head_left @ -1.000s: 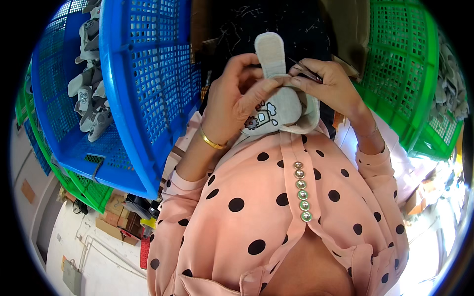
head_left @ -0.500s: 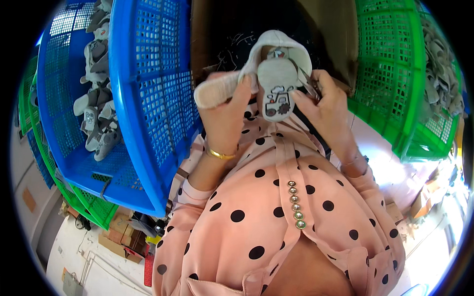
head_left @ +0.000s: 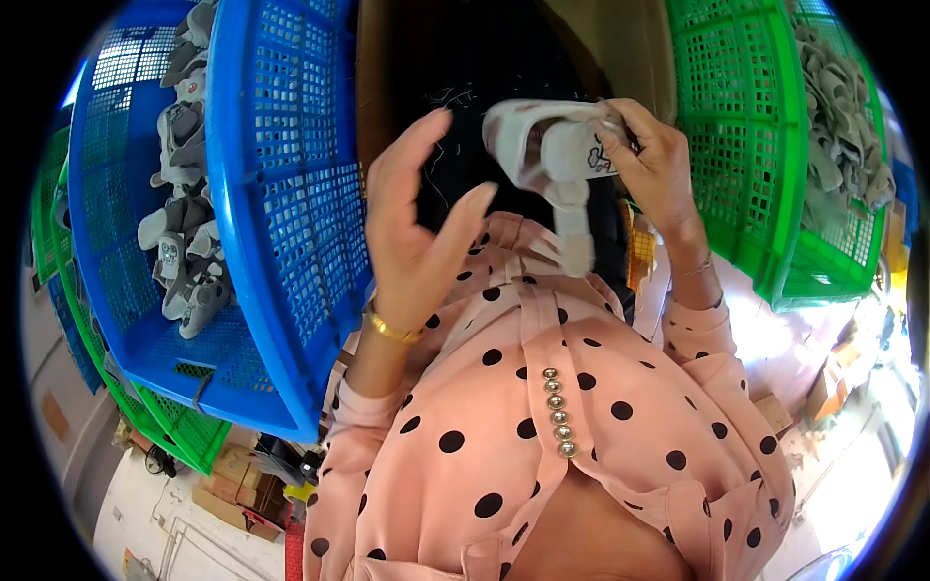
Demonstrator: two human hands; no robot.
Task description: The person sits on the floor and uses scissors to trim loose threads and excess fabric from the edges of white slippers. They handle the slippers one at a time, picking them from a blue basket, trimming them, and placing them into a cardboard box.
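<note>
A pale grey shoe upper (head_left: 567, 155) with a printed drawing on its tongue dangles in front of my chest, its strap hanging down. My right hand (head_left: 654, 160) pinches it by the printed end, thumb on top. Whether that hand also holds a small metal tool cannot be made out. My left hand (head_left: 412, 228), with a gold bracelet at the wrist, is raised to the left of the upper, apart from it. Its fingers are stretched and the thumb stands away, slightly blurred, with nothing in them.
On the left a blue plastic basket (head_left: 281, 194) holds several grey printed shoe uppers (head_left: 184, 242). On the right stands a green basket (head_left: 741, 145), with grey cut pieces (head_left: 843, 126) beyond its near wall. Loose threads lie on dark cloth (head_left: 455, 58) between them.
My left hand has let go of the upper and moved away, opening. My right hand has swung the upper round to the right; the dark metal snips seen at its fingers no longer show clearly.
</note>
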